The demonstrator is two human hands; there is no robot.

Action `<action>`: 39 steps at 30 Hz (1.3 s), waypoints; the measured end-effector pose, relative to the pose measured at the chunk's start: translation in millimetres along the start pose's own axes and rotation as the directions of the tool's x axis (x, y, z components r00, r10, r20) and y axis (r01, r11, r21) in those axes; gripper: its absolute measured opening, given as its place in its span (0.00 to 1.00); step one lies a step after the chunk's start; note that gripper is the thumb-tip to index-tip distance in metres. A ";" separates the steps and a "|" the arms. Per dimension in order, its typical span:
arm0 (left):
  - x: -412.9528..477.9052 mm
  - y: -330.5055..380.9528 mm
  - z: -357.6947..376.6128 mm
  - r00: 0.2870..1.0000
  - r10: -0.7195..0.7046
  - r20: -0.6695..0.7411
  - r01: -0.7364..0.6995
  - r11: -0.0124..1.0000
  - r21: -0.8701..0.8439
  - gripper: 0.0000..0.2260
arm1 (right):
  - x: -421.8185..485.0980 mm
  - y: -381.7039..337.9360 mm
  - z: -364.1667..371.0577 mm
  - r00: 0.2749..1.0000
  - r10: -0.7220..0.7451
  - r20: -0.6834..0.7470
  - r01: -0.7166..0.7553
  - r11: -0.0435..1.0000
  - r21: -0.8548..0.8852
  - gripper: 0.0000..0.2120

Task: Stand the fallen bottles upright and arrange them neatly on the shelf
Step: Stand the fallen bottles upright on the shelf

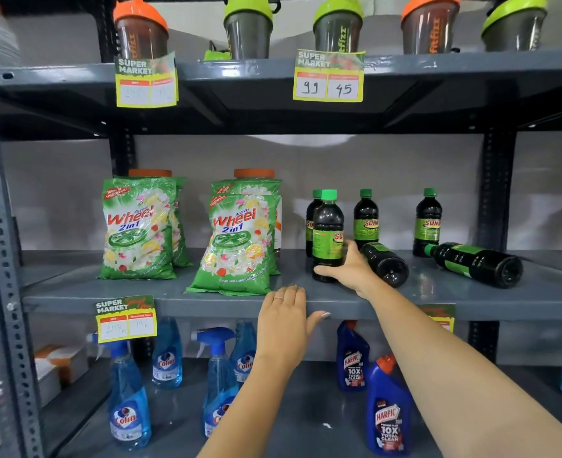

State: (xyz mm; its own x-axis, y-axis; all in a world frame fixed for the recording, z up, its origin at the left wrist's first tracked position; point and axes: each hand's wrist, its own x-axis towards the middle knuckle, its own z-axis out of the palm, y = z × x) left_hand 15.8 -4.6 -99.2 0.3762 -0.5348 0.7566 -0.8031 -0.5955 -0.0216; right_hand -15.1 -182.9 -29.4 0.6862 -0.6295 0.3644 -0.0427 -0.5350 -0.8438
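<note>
On middle shelf, right hand grip closed around upright bottle, left hand open.

The dark green-capped plastic bottle at the back is mostly covered by the upright one in front of it. The cap end of the nearer fallen dark bottle is hidden behind the right hand. Two orange-lidded jars show only their lids above the green detergent pouches. The faded handwritten figures on the yellow price tag cannot be read. The orange and green shaker cups on the top shelf are cut off by the upper edge. The yellow tag behind the right forearm is half covered.
</note>
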 end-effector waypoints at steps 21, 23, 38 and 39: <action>0.0 1.0 1.5 1.000 -0.016 0.007 0.016 1.000 0.005 0.31 | -1.4 0.6 -0.5 1.000 -0.009 0.018 0.009 1.000 -0.006 0.47; 0.8 0.8 0.8 1.000 -0.020 0.017 0.020 1.000 0.000 0.31 | -1.5 -0.5 0.2 1.000 -0.014 0.007 0.014 1.000 -0.025 0.48; 1.7 3.5 -4.9 0.996 -0.023 0.087 0.022 1.000 0.014 0.33 | -20.4 -10.1 -6.9 0.998 -0.038 0.043 0.039 0.999 -0.030 0.39; 1.7 3.6 -4.5 0.997 -0.021 0.079 0.019 1.000 0.015 0.34 | -24.3 -10.3 -7.3 0.998 -0.040 0.044 0.042 0.999 -0.030 0.40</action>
State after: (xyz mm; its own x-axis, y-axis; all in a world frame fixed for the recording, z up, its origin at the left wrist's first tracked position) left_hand 11.5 -4.9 -94.9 0.4279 -0.5681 0.7030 -0.7885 -0.6148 -0.0169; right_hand -36.7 -166.2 -26.6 0.7184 -0.5822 0.3808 -0.0359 -0.5777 -0.8155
